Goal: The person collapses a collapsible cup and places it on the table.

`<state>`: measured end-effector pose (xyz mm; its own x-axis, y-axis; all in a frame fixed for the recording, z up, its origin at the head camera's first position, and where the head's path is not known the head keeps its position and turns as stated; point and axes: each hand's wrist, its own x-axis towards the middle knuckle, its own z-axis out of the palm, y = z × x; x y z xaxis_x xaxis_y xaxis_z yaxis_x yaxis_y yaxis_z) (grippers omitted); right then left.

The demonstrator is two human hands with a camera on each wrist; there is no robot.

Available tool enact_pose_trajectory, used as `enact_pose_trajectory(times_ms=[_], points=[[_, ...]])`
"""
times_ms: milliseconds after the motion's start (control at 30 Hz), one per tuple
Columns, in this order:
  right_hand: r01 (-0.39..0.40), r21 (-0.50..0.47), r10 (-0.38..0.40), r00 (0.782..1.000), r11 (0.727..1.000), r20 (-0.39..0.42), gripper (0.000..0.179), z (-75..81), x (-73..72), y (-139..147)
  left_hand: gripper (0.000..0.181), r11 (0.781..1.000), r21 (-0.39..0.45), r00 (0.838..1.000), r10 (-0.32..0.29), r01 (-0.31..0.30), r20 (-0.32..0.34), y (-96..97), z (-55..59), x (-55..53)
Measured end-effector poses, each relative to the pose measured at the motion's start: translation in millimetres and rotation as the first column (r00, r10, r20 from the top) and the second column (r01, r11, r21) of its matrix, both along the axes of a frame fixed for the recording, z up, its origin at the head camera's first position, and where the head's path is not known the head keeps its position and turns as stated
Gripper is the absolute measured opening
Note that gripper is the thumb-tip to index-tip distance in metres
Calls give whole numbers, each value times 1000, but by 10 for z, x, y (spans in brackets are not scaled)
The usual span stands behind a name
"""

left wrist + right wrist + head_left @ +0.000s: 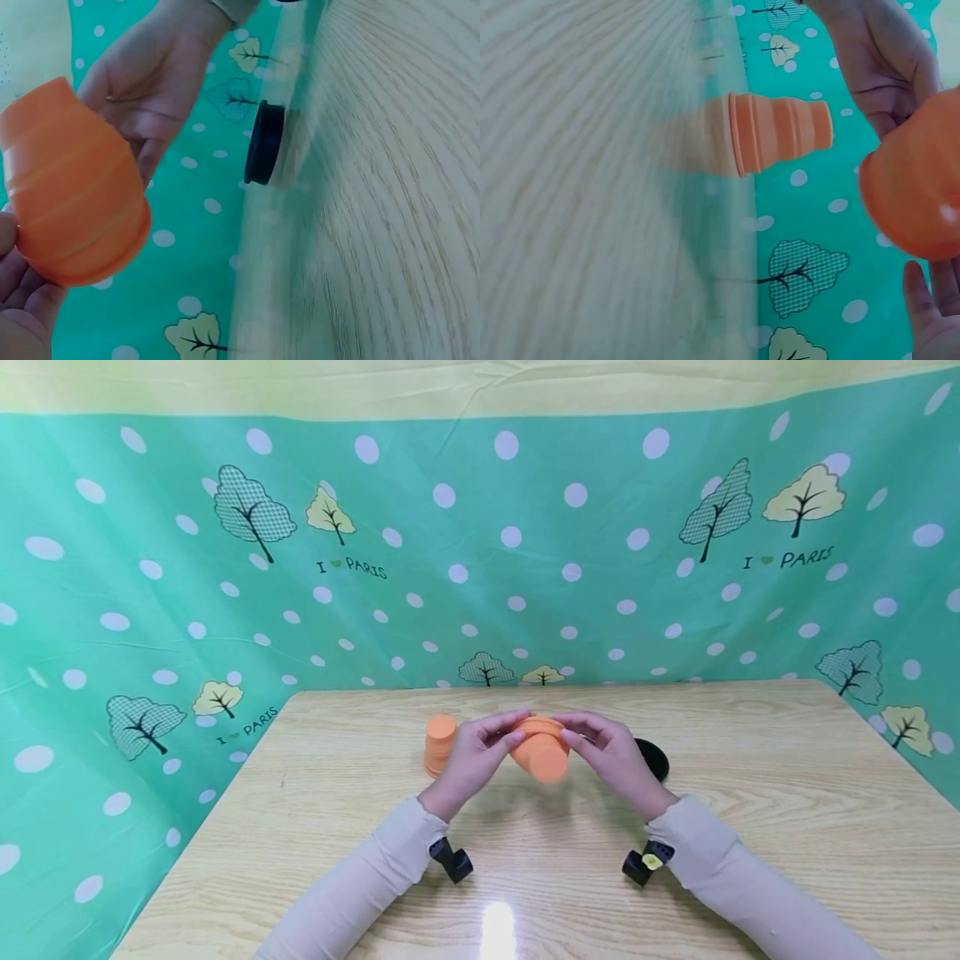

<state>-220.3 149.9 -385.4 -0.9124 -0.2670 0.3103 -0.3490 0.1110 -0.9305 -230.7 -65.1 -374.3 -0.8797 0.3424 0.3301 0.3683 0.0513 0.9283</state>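
Though ridged, a smooth, tapered orange cup (546, 760) in the thumb-and-finger pinch of left hand (478, 753) and right hand (609, 752)

Fingers (45, 302) hold an orange cup (75, 187) off the wooden table (397, 202).

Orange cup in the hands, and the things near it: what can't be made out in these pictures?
Held orange cup: its inside, hidden in every view by its own wall; the right wrist view's right edge cuts part off.
Standing orange cup: lower right side, head view, behind the left hand.
Black round piece: left part, head view, behind the right hand.
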Motion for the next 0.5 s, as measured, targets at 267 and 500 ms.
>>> enact_pose_trajectory(times_ms=[267,500], points=[[-60,57,59,998,997,6,30,64,22,-64,30,994,-108,983,-33,14,-178,5,-40,-5],[-86,109,82,996,990,43,29,79,30,-101,31,989,-146,978,-46,17,-203,5,-23,27]])
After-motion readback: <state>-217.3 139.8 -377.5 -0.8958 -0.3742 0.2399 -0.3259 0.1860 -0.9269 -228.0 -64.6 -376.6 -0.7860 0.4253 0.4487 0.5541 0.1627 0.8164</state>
